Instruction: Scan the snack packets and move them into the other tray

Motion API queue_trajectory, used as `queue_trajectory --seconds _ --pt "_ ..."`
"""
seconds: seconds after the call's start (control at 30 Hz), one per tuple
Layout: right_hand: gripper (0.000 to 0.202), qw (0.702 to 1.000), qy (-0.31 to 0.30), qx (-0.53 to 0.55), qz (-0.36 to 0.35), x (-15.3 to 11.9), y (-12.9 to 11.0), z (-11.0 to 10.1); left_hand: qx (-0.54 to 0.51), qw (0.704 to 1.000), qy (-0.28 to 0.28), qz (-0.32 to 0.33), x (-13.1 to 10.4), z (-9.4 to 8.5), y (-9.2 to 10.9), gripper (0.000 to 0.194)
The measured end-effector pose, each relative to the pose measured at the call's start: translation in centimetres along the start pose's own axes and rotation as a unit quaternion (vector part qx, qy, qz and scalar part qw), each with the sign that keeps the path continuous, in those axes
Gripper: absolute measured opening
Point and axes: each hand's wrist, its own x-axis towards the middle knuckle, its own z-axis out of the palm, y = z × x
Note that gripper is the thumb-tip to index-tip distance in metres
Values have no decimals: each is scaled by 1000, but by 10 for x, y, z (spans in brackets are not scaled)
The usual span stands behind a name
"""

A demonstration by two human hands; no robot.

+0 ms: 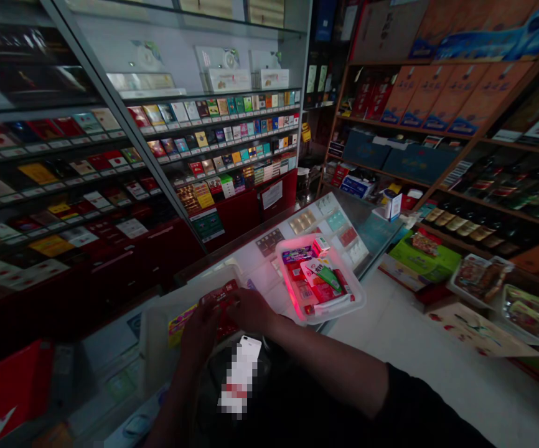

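A dark red packet [220, 297] with small pale print is between my two hands, above a pale plastic bin [150, 348]. My left hand [201, 330] is closed on the packet's left side. The fingers of my right hand [249, 310] are closed at its right part; my own hands hide some of it. A yellow and purple packet [179, 325] lies in the bin beside my left hand. To the right, a white translucent tray [356, 306] holds several snack packets, among them a green one [328, 275] and a small white and red box [320, 245].
Both containers stand on a glass counter [269, 264] with packs displayed inside. A phone [246, 358] lies before my body. Shelves of cigarette packs [223, 134] line the left wall. Bottles [465, 227], boxes and food tubs [477, 280] fill the right side. A red box [10, 386] sits at lower left.
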Motion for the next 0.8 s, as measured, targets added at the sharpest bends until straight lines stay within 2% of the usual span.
queue_trajectory --seconds 0.1,0.3,0.4,0.53,0.63,0.7,0.8 --pt "25 1000 24 10 17 -6 11 -16 -16 999 -14 28 1 16 17 46" --pt "30 986 114 24 117 -20 43 -57 -58 995 -75 37 5 58 54 39" --pt "35 974 155 27 165 -28 68 -79 -103 988 -110 45 8 82 77 35" --pt "30 961 186 -29 200 -38 110 -108 -144 967 -202 58 18 120 107 29" --pt "26 943 215 -55 247 -45 139 -128 -150 957 -240 67 27 152 126 21" --pt "24 933 230 -53 271 -50 154 -139 -179 942 -282 30 31 174 135 22" --pt "22 919 250 -45 300 -57 172 -154 -250 901 -347 -77 37 206 142 31"
